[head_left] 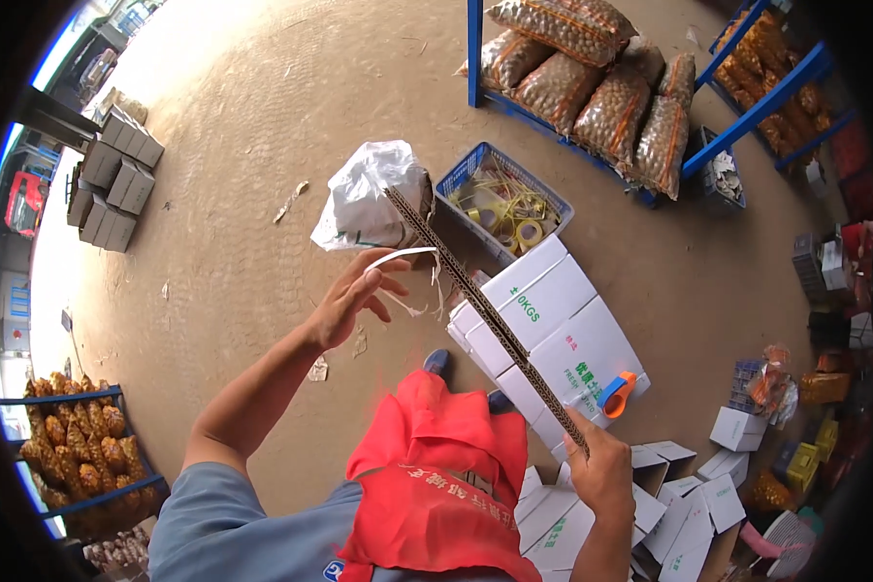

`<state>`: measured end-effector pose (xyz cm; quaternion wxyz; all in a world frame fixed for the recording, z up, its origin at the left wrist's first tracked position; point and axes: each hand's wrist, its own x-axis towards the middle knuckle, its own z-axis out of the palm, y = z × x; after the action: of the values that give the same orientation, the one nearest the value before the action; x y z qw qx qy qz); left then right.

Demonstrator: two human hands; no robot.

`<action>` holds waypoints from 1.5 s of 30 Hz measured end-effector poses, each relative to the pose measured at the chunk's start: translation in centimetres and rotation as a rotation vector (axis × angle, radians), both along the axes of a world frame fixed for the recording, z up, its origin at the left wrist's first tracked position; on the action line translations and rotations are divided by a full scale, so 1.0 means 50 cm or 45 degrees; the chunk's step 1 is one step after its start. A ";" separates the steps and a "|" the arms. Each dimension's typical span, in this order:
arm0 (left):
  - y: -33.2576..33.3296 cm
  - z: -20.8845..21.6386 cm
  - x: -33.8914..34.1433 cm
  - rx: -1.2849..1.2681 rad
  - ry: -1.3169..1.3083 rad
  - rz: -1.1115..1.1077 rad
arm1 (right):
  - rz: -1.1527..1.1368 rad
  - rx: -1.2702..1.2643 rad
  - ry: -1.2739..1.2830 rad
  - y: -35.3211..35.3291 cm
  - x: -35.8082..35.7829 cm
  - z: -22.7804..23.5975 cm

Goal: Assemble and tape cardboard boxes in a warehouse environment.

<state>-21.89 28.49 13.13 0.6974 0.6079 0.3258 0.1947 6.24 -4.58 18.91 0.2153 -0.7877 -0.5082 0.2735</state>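
Observation:
My right hand [601,461] grips the near end of a flattened corrugated cardboard carton [495,322], seen edge-on as a long brown slanting strip. Near its far half, my left hand [347,299] has a thin white strap [403,254] between thumb and forefinger, with the other fingers loosely curled. That strap curves across to the cardboard's edge, and frayed ends dangle below it. Beyond and to the right of the cardboard lies a stack of flat white cartons [577,325]. On top of the stack rests an orange-and-blue hand tool [617,395], its exact kind unclear.
A blue crate [449,187] of tape rolls and yellow straps stands ahead, beside a white plastic sack [364,199]. Mesh sacks [563,87] fill a blue rack at the far right. Opened white boxes [684,524] crowd the lower right; stacked boxes [116,179] stand far left.

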 end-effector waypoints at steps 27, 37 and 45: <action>0.013 -0.074 0.038 0.282 0.330 -0.314 | -1.356 1.212 0.025 -0.299 -0.054 0.122; -0.084 -0.110 0.225 0.458 -0.270 -0.269 | -1.419 1.385 0.022 -0.447 -0.020 0.129; -0.141 -0.116 0.241 0.314 0.151 -0.905 | -1.613 1.444 -0.275 -0.409 -0.016 0.158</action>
<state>-9.84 21.42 7.31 0.6230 0.7725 0.1087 -0.0573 5.45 -25.04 26.82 0.6393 -0.7181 -0.0500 -0.2703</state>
